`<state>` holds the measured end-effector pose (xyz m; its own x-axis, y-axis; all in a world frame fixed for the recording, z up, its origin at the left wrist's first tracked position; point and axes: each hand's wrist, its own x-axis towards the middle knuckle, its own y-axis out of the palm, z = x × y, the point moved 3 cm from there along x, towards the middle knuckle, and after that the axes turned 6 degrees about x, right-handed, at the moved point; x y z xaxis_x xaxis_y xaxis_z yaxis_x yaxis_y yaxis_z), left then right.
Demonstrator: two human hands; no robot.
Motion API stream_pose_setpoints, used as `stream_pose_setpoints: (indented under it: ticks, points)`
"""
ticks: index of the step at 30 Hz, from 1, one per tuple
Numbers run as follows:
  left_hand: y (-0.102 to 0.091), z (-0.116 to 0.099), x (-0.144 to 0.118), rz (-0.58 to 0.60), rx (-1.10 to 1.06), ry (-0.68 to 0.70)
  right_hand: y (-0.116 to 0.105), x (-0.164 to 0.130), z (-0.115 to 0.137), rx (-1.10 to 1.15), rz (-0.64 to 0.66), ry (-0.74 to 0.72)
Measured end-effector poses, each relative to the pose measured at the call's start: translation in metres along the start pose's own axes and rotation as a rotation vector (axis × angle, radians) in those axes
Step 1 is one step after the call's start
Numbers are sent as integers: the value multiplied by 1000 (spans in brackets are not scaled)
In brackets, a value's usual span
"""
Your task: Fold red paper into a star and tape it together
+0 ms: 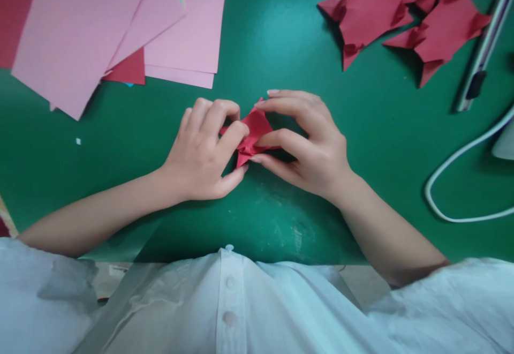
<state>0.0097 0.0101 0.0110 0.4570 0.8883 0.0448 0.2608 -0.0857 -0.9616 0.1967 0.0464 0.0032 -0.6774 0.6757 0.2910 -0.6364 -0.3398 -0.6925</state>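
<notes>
Two hands meet at centre of green mat (281,32). Your left hand (201,150) pinches folded red paper piece (254,132) from its left side, thumb and curled fingers pressed together on it. Your right hand (309,140) pinches same piece from right, index on top point, thumb underneath. Piece sits between both hands, just above mat. Pink sheets (100,27) far left. Folded red shapes (401,14) far right, beside white cable (453,161).
</notes>
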Motion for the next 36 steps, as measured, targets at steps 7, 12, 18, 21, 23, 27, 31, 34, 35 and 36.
stream_pose_setpoints:
  ticks: [7, 12, 18, 21, 23, 27, 31, 34, 35, 36]
  points:
    - [-5, 0, -2, -130, 5, 31, -2, 2, -1, 3, 6, 140]
    - [-5, -3, -4, -385, -37, 180, -2, 1, -1, -3, -40, 78]
    - [-2, 0, -2, -473, -164, 175, -3, 0, 0, 11, -63, 19]
    - [-7, -1, -1, -468, -244, 165, -2, -1, 2, 0, -51, -10]
    - [-10, -2, -1, -451, -296, 136, -2, -1, 2, -27, -61, 9]
    - [-13, -5, 0, -461, -259, 156, -4, -1, 1, -26, -123, 69]
    - [-10, 0, 1, -413, -181, 116, -8, 0, 2, -14, -156, 44]
    - [-6, 9, 4, -309, -208, 24, -7, 1, 3, -29, -111, 4]
    - [-5, 10, 4, -277, -219, 9, -7, 1, 3, -39, -92, -13]
    - [-5, 12, 4, -249, -226, -2, -6, 1, 3, -47, -75, -29]
